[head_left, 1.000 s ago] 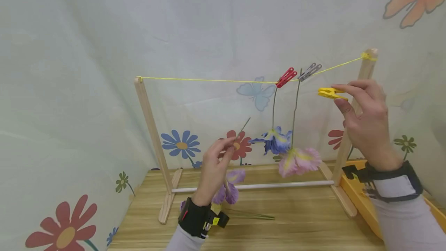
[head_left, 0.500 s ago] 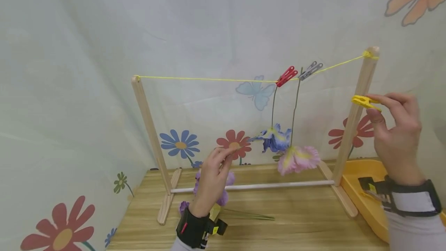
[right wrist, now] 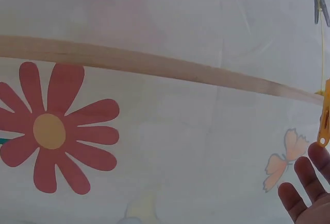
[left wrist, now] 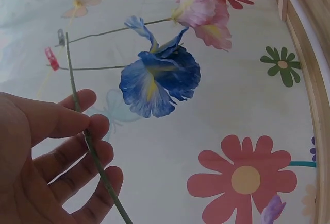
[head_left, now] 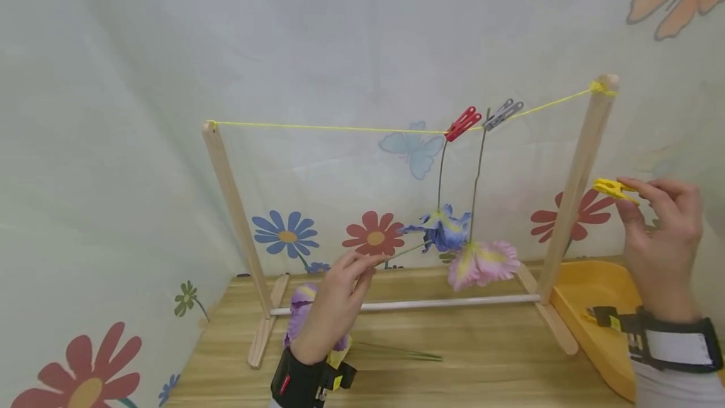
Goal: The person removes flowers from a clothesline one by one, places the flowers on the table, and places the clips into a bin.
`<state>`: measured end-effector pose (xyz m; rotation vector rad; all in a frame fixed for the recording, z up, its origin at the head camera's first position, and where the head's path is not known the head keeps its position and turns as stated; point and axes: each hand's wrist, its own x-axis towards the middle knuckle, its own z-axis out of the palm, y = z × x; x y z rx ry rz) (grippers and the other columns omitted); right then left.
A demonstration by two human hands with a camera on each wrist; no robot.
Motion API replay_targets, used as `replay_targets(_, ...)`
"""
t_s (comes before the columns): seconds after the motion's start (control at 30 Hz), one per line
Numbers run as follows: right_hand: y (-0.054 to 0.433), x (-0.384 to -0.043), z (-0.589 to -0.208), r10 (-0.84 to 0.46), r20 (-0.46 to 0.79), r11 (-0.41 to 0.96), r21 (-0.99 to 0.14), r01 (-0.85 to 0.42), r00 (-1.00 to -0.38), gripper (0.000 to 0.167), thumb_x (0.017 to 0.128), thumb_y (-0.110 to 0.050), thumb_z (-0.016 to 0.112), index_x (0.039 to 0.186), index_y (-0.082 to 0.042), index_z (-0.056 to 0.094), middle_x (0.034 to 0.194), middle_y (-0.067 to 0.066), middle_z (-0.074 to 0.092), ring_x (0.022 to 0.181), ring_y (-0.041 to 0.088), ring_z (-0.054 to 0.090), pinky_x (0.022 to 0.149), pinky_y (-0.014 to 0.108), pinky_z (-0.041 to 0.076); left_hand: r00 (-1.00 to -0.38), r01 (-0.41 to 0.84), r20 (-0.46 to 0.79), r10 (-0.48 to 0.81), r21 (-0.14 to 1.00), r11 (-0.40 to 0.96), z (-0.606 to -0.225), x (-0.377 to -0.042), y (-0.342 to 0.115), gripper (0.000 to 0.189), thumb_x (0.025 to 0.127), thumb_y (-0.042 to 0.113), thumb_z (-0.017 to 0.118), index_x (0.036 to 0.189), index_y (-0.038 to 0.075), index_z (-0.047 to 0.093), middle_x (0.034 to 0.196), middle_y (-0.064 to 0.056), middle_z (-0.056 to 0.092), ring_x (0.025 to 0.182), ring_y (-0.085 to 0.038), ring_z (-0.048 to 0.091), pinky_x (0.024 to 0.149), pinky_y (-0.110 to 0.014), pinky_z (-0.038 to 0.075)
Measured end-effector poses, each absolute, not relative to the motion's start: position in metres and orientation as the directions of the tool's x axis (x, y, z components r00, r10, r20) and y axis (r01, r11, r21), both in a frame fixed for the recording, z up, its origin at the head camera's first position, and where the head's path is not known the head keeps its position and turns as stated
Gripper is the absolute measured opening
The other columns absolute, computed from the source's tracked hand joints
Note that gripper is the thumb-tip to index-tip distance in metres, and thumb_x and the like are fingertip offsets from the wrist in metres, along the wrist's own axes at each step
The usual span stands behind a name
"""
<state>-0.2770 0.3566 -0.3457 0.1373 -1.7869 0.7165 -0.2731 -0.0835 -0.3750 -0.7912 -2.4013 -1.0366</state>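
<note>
"Below the yellow string (head_left: 328,126), what is the left hand (head_left: 337,294) doing?"

"It is pinching a thin green stem (left wrist: 92,152) between thumb and fingers. The tip is pointing toward the blue iris (head_left: 444,232) that is hanging under the string; whether the two are touching, I cannot tell."

"Is any bloom showing near that hand?"

"A purple iris (head_left: 299,313) is showing well under the string's left half, partly behind the hand. The hand is hiding where its stem is running."

"And the right hand (head_left: 665,232)?"

"Past the string's right end and lower than it, that hand is holding a yellow clothespin (head_left: 612,188) by its handles, thumb below and finger above, apart from the string."

"What is the string itself carrying?"

"Right of its middle, a red clothespin (head_left: 463,124) and a grey clothespin (head_left: 503,116) are gripping it side by side. The blue iris is hanging upside down beneath the red one, a ruffled pink flower (head_left: 481,264) beneath the grey one."

"What is standing around it?"

"Two wooden posts (head_left: 233,206) are supporting the string's ends, and a white rod (head_left: 453,302) is running between them, far below it. Under the string, other stems (head_left: 402,352) are lying on the wood-grain table (head_left: 481,370); an orange-yellow tray (head_left: 595,285) is sitting below its right end."
</note>
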Motion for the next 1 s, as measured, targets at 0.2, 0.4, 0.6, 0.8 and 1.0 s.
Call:
replay_targets(0.2, 0.374, -0.288, -0.357, 0.305, 0.874, 0.812, -0.446, -0.376, -0.377, 0.034, 0.1, 0.0, 0.062, 0.133, 0.007, 0.065, 0.12, -0.033, 0.028, 0.113, -0.01, 0.03, 0.097, 0.015, 0.024, -0.755, 0.645, 0.512, 0.41, 0.462, 0.609, -0.37, -0.271, -0.089, 0.029, 0.108, 0.012, 0.058, 0.131, 0.019, 0.073, 0.1, 0.006, 0.063, 0.084, -0.011, 0.052, 0.071, -0.028, 0.045)
replay_targets(0.4, 0.389, -0.299, -0.359, 0.339, 0.836, 0.822, -0.487, -0.296, -0.431, 0.032, 0.102, -0.001, 0.06, 0.133, 0.006, 0.065, 0.116, -0.034, 0.023, 0.108, -0.009, 0.026, 0.092, 0.018, 0.023, -0.759, 0.648, 0.393, 0.519, 0.378, 0.661, -0.369, -0.276, -0.092, 0.031, 0.106, 0.006, 0.055, 0.128, 0.016, 0.075, 0.103, 0.005, 0.065, 0.085, -0.01, 0.055, 0.073, -0.026, 0.048)
replay_targets(0.6, 0.402, -0.305, -0.371, 0.356, 0.786, 0.824, -0.519, -0.226, -0.506, 0.028, 0.102, 0.001, 0.06, 0.129, 0.008, 0.066, 0.112, -0.02, 0.038, 0.107, -0.002, 0.029, 0.094, 0.02, 0.023, -0.763, 0.646, 0.28, 0.582, 0.341, 0.683, -0.371, -0.279, -0.089, 0.029, 0.105, 0.005, 0.057, 0.123, 0.014, 0.077, 0.105, 0.003, 0.069, 0.086, -0.008, 0.057, 0.074, -0.023, 0.048)
replay_targets(0.8, 0.418, -0.306, -0.382, 0.274, 0.69, 0.865, -0.481, -0.142, -0.669, 0.026, 0.103, 0.002, 0.06, 0.126, 0.014, 0.061, 0.116, 0.033, 0.045, 0.105, 0.048, 0.043, 0.085, 0.041, 0.033, -0.76, 0.65, 0.202, 0.618, 0.268, 0.711, -0.38, -0.283, -0.082, 0.034, 0.102, -0.002, 0.054, 0.119, 0.015, 0.079, 0.112, 0.0, 0.074, 0.097, -0.014, 0.067, 0.077, -0.024, 0.05)
replay_targets(1.0, 0.436, -0.308, -0.389, 0.131, 0.45, 0.904, -0.421, -0.08, -0.883, 0.031, 0.102, -0.005, 0.065, 0.121, 0.018, 0.057, 0.104, 0.036, 0.051, 0.091, 0.052, 0.05, 0.07, 0.054, 0.046, -0.769, 0.634, 0.071, 0.635, 0.207, 0.745, -0.395, -0.286, -0.074, 0.039, 0.095, -0.008, 0.058, 0.115, 0.018, 0.08, 0.108, 0.0, 0.074, 0.101, -0.015, 0.067, 0.081, -0.024, 0.053)
